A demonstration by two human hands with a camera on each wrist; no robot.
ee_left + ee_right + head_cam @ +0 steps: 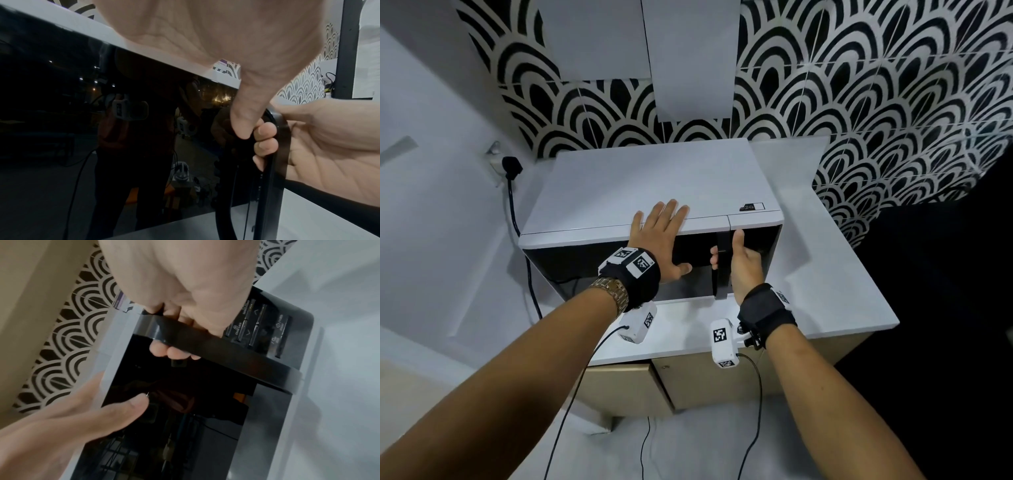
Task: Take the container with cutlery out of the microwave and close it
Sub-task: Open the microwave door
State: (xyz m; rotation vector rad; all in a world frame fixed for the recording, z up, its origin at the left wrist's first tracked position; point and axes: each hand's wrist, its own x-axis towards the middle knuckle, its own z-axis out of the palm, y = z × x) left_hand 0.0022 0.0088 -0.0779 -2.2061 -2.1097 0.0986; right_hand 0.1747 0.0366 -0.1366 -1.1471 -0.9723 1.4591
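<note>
A white microwave [640, 185] with a dark glass door [599, 263] stands on a white counter, its door closed. My left hand [659, 233] lies flat with straight fingers over the top front edge, its thumb [242, 123] down on the glass. My right hand [736, 263] curls its fingers [265, 138] round the black vertical door handle [205, 340], thumb pointing up. The container with cutlery is not visible; the dark glass only reflects the room.
The white counter [825, 274] runs to the right of the microwave over beige cupboard doors [698, 383]. A black plug and cable [512, 171] hang on the left wall. The control panel [265, 327] sits right of the handle. Patterned black-and-white tiles cover the back wall.
</note>
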